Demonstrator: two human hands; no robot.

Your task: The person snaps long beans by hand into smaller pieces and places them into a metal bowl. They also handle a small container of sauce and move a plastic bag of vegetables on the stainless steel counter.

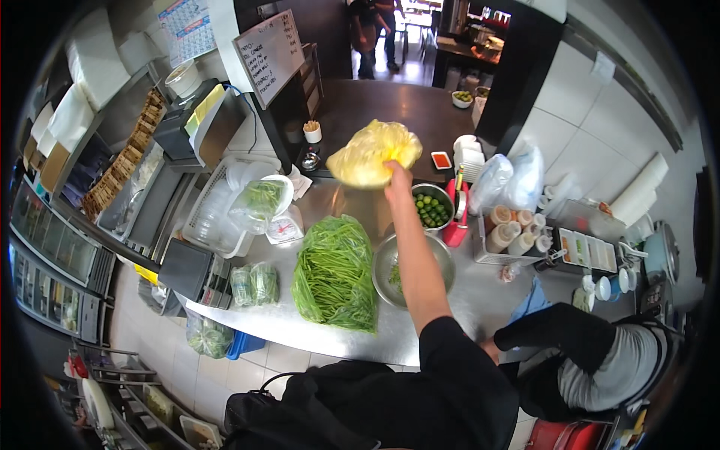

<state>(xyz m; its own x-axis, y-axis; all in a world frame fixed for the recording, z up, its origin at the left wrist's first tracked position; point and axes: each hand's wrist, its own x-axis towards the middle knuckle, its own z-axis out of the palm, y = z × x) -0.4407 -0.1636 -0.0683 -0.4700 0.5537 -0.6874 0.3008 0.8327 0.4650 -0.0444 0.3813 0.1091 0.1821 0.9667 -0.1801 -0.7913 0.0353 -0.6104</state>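
My right hand [399, 175] grips a yellow plastic bag [368, 153] and holds it up near the pass-through counter, arm stretched out. What the bag contains cannot be made out. Under my forearm, a steel colander or bowl [388, 264] holds some chopped greens and is partly hidden. Just beyond it is a steel bowl of small green citrus fruits [432, 208]. In the middle of the steel table lies a large clear bag of long green vegetable stems [334, 275]. My left hand is out of view.
Left of the stems are wrapped bundles of greens [254, 284] and a dial scale [285, 226] carrying a plate with bagged greens [259, 197]. A basket of squeeze bottles [506, 233] stands at right. A co-worker's sleeve [554, 332] reaches the table's right side.
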